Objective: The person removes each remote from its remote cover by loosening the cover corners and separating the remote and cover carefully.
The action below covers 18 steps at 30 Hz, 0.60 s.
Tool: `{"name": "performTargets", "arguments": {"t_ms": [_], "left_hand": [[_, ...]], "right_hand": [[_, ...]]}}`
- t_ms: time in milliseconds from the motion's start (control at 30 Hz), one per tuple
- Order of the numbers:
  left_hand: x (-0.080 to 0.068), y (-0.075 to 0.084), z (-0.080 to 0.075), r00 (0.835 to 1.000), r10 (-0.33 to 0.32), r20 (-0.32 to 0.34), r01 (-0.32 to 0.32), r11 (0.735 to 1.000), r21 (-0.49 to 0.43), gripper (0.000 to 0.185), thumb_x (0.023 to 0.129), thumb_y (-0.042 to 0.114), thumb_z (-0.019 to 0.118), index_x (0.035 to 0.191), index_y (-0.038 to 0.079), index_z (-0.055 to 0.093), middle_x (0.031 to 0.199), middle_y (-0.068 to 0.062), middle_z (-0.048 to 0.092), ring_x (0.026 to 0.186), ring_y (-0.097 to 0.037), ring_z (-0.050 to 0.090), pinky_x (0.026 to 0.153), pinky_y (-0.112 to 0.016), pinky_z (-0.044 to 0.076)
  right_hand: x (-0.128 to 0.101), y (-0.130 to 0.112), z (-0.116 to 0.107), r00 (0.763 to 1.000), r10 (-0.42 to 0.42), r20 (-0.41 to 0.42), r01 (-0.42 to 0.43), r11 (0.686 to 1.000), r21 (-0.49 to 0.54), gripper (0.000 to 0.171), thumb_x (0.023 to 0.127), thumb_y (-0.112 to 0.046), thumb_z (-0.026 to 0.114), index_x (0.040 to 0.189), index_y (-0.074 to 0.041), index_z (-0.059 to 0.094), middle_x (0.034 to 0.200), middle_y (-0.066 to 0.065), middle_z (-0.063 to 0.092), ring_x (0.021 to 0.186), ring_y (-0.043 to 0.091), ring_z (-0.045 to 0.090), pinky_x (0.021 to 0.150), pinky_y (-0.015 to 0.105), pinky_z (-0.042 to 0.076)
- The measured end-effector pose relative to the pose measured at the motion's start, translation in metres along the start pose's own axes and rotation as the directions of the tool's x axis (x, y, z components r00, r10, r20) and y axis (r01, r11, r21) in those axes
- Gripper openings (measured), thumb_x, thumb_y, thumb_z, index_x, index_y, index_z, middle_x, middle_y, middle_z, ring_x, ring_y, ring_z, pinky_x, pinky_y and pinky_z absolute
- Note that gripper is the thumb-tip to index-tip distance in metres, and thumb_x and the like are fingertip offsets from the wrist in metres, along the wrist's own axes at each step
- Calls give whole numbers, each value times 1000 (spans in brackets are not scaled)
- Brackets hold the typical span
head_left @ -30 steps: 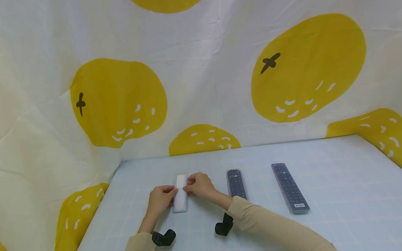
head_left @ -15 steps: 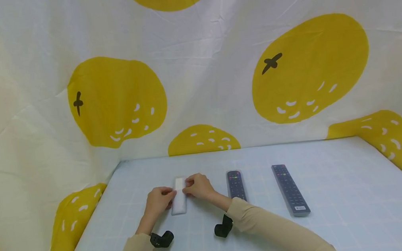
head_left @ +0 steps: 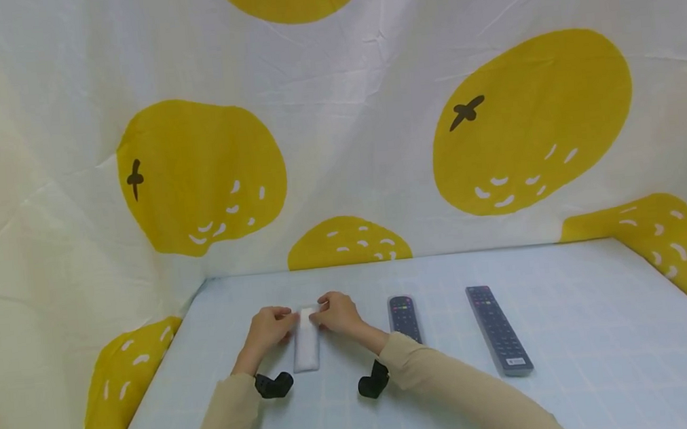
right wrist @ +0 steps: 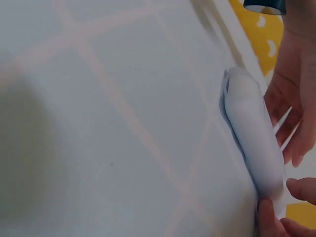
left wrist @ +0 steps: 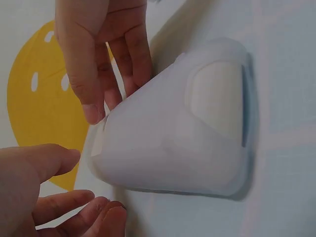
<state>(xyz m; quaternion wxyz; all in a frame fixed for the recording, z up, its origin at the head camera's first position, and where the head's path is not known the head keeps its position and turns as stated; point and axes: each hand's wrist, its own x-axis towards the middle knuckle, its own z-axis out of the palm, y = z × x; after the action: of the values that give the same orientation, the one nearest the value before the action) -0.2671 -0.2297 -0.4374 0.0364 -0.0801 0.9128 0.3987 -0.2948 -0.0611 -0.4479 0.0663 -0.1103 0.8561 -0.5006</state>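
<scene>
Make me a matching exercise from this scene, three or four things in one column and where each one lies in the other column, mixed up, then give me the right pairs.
Things:
1. white remote
2. short dark remote
3. long dark remote
4. table

Places or states:
A. lies farthest to the right, untouched
B. pale blue with a grid of light lines, bears all three remotes
C. between the left hand and the right hand, whose fingers are at its far end
D. lies in the middle of the row, partly behind the right sleeve

Pairs: 1-C, 2-D, 3-A, 4-B
</scene>
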Motion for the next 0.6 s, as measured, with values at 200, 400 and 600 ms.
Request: {"name": "performTargets", "arguments": {"t_ms": [200, 400, 600], "left_hand": [[11, 3, 1, 1000, -7, 15, 8, 1000, -19, 44, 92, 24, 61, 122, -7, 59, 107, -21, 67, 68, -14, 62, 64, -26, 54], [20, 4, 4, 999, -28, 28, 29, 999, -32, 44, 91, 22, 63, 122, -8, 59, 112, -24, 65, 74, -16, 64, 65, -26, 56], [22, 3, 8, 999, -41, 31, 42, 999, -29, 41, 90, 20, 63, 119, -9, 61, 110, -24, 66, 75, -17, 64, 65, -27, 56]], "right_hand": [[5, -3, 1, 999, 42, -4, -42, 999, 6, 39, 84, -16, 72, 113, 8, 63, 80, 10, 67, 57, 12, 60, 54, 23, 51], [7, -6, 0, 999, 49, -12, -49, 999, -2, 36, 84, -16, 72, 110, 8, 66, 84, 15, 70, 59, 13, 63, 55, 24, 52], [6, -3, 0, 996, 87, -3, -87, 996, 24, 36, 83, -18, 74, 110, 5, 66, 89, 15, 70, 59, 12, 62, 56, 23, 53]]}}
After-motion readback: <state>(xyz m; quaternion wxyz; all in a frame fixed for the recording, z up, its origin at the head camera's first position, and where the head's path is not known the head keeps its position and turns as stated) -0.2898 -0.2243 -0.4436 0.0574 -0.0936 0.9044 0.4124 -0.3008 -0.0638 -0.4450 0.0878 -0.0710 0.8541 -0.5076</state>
